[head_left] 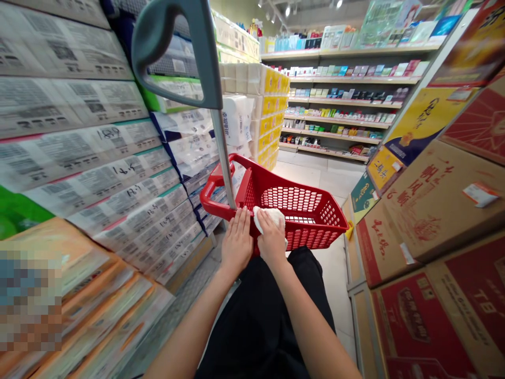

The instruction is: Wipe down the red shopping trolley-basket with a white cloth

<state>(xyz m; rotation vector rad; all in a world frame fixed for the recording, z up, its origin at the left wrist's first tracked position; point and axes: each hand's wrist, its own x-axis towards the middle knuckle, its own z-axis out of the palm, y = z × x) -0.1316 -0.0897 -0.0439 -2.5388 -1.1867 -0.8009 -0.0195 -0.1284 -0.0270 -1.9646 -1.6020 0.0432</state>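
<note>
A red plastic shopping basket stands on the aisle floor in front of me, with a metal pull rod rising to a grey handle near the camera. My left hand lies flat on the basket's near rim beside the rod, fingers stretched out. Beside it, my right hand is closed on a white cloth and presses it against the same rim. The basket's inside looks bare.
Stacked tissue packs fill the shelves on the left. Cardboard boxes line the right side. Further on stand yellow and white packs and far shelves of small goods. A tiled floor runs between them.
</note>
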